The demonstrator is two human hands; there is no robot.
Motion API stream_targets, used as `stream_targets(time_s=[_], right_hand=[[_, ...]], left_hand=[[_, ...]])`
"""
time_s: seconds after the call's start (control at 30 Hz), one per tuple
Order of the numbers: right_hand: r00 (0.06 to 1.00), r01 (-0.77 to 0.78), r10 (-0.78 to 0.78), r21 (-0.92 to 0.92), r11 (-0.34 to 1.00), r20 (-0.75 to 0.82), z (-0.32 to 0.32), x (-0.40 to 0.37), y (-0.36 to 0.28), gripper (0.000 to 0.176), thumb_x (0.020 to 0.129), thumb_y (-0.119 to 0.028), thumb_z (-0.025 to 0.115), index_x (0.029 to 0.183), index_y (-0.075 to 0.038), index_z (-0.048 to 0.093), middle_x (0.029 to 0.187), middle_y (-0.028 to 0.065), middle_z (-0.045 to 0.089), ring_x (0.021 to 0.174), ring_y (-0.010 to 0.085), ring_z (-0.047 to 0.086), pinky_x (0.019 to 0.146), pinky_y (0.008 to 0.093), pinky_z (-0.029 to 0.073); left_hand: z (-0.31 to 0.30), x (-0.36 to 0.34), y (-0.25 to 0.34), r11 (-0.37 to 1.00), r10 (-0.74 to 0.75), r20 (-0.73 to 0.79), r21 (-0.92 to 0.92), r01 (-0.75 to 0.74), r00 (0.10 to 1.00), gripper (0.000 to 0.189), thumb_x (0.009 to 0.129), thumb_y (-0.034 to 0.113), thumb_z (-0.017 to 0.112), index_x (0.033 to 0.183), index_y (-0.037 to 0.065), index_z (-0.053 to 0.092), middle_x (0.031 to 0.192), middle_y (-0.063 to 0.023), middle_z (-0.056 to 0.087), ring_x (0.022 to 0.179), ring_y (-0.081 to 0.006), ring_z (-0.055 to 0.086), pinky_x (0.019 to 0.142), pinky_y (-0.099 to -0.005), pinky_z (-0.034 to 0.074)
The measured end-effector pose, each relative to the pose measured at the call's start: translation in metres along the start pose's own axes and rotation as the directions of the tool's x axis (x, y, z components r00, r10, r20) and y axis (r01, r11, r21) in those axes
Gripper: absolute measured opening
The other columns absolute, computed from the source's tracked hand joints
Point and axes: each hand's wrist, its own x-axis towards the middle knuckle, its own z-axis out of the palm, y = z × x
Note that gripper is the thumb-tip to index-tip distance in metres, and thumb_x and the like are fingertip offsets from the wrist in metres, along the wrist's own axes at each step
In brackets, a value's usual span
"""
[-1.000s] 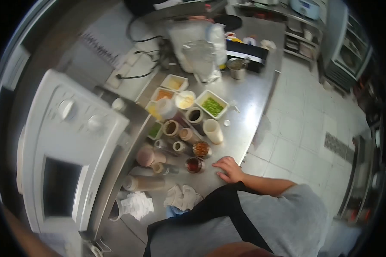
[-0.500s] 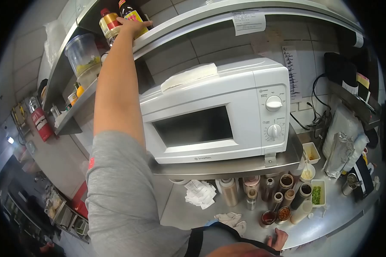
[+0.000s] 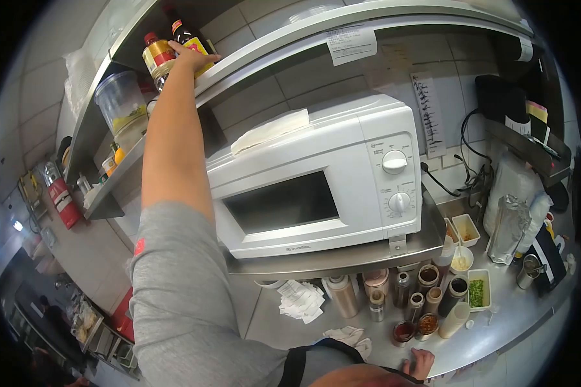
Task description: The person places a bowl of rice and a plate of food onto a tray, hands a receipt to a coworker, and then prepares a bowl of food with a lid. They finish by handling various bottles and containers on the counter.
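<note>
My left hand (image 3: 192, 60) is raised to the upper shelf. Its thumb and fingers lie around a dark bottle with a yellow label (image 3: 191, 42); the far side of the grip is hidden. Just left of it stands a bottle with a red cap and a red-and-gold label (image 3: 157, 54), close to my thumb. Low in the view, my right hand (image 3: 421, 364) rests at the counter's front edge, thumb apart from the loosely bent fingers and nothing visible in it. Nearest to that hand are a jar of dark red sauce (image 3: 403, 332) and a jar of chili flakes in oil (image 3: 427, 324).
A white microwave (image 3: 316, 187) sits on a steel shelf below the upper shelf (image 3: 284, 48). Several sauce bottles, a tub of chopped greens (image 3: 476, 291), crumpled paper slips (image 3: 301, 301) and a cloth (image 3: 347, 337) are on the counter. A clear plastic container (image 3: 121, 103) stands at upper left.
The view has shifted slightly, so the microwave and shelf appear a little further left and the microwave lower. My left hand stays at the dark bottle; my right hand stays at the counter edge.
</note>
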Motion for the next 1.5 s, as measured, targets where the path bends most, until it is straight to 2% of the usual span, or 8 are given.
stream_targets(time_s=[0.3, 0.43, 0.67, 0.83, 1.03, 1.13, 1.33, 1.5], right_hand=[[0.999, -0.003, 0.004, -0.027, 1.0, 0.039, 0.003, -0.001, 0.001, 0.043, 0.061, -0.022, 0.066, 0.1, -0.006, 0.06, 0.092, 0.0132, 0.052, 0.089, 0.0325, 0.049, 0.081, 0.0439, 0.038], [0.996, 0.003, 0.001, -0.046, 0.999, 0.085, 0.008, -0.006, 0.011, 0.044, 0.061, -0.023, 0.067, 0.102, -0.007, 0.061, 0.093, 0.013, 0.052, 0.09, 0.0324, 0.049, 0.081, 0.0437, 0.038], [0.991, -0.057, 0.071, -0.12, 0.991, 0.112, 0.011, -0.01, 0.013, 0.049, 0.06, -0.027, 0.068, 0.105, -0.008, 0.061, 0.095, 0.0126, 0.052, 0.093, 0.0326, 0.049, 0.083, 0.045, 0.039], [0.991, -0.042, 0.066, -0.195, 0.98, 0.117, 0.016, -0.013, 0.018, 0.05, 0.059, -0.029, 0.069, 0.105, -0.01, 0.062, 0.096, 0.0112, 0.053, 0.093, 0.0325, 0.049, 0.083, 0.0451, 0.039], [0.983, -0.121, 0.15, -0.247, 0.961, 0.103, 0.016, -0.017, 0.011, 0.047, 0.062, -0.03, 0.069, 0.106, -0.012, 0.062, 0.102, 0.0102, 0.054, 0.095, 0.0316, 0.05, 0.084, 0.0454, 0.039], [0.988, 0.14, -0.155, -0.5, 0.854, 0.013, 0.014, -0.01, 0.004, 0.044, 0.065, -0.026, 0.072, 0.105, -0.009, 0.063, 0.09, 0.0067, 0.058, 0.084, 0.0246, 0.057, 0.076, 0.0382, 0.043], [0.698, -0.614, 0.614, -0.133, 0.778, 0.369, -0.029, 0.043, -0.054, 0.032, 0.092, -0.032, 0.05, 0.113, -0.011, 0.062, 0.122, 0.0167, 0.054, 0.109, 0.0362, 0.05, 0.093, 0.0426, 0.039], [0.888, -0.419, 0.4, 0.042, 0.907, 0.228, -0.019, 0.022, -0.034, 0.026, 0.089, -0.022, 0.053, 0.108, -0.007, 0.064, 0.106, 0.0152, 0.06, 0.102, 0.0277, 0.055, 0.091, 0.0403, 0.041]], left_hand=[[0.001, 0.027, -0.008, 0.821, 0.141, 0.165, 0.532, -0.208, 0.976, 0.112, 0.069, 0.06, 0.07, 0.146, 0.006, 0.01, 0.108, -0.0216, 0.063, 0.094, -0.0301, 0.065, 0.081, -0.0368, 0.05], [0.006, -0.007, -0.003, 0.913, 0.316, -0.27, 0.347, -0.214, 0.91, 0.108, 0.071, 0.06, 0.067, 0.148, 0.017, 0.005, 0.111, -0.0209, 0.063, 0.1, -0.033, 0.063, 0.086, -0.0362, 0.049], [0.025, 0.085, -0.04, 0.884, 0.403, 0.211, 0.162, -0.438, 0.891, 0.099, 0.07, 0.059, 0.069, 0.147, 0.032, 0.013, 0.123, -0.0215, 0.056, 0.121, -0.0348, 0.049, 0.1, -0.0418, 0.039], [0.003, 0.035, -0.011, 0.873, 0.367, 0.078, 0.315, -0.372, 0.927, 0.102, 0.059, 0.058, 0.079, 0.144, 0.036, 0.025, 0.13, -0.0201, 0.05, 0.119, -0.0326, 0.05, 0.106, -0.0398, 0.03], [-0.015, -0.033, 0.023, 0.956, 0.208, 0.084, 0.192, -0.221, 0.974, 0.09, 0.083, 0.046, 0.062, 0.147, 0.018, 0.005, 0.146, -0.0225, 0.026, 0.136, -0.0286, 0.028, 0.113, -0.0399, 0.02], [-0.01, -0.032, 0.025, 0.965, 0.204, 0.072, 0.154, -0.213, 0.976, 0.089, 0.083, 0.044, 0.063, 0.146, 0.014, 0.008, 0.144, -0.022, 0.029, 0.133, -0.0281, 0.031, 0.111, -0.0388, 0.023], [-0.008, -0.028, 0.027, 0.976, 0.191, 0.067, 0.09, -0.197, 0.979, 0.087, 0.082, 0.04, 0.065, 0.144, 0.008, 0.012, 0.14, -0.021, 0.034, 0.128, -0.0273, 0.036, 0.105, -0.0366, 0.03], [-0.007, -0.027, 0.024, 0.986, 0.164, 0.072, 0.002, -0.165, 0.984, 0.086, 0.082, 0.037, 0.067, 0.142, 0.003, 0.016, 0.137, -0.0202, 0.038, 0.124, -0.0266, 0.041, 0.1, -0.0347, 0.035]])
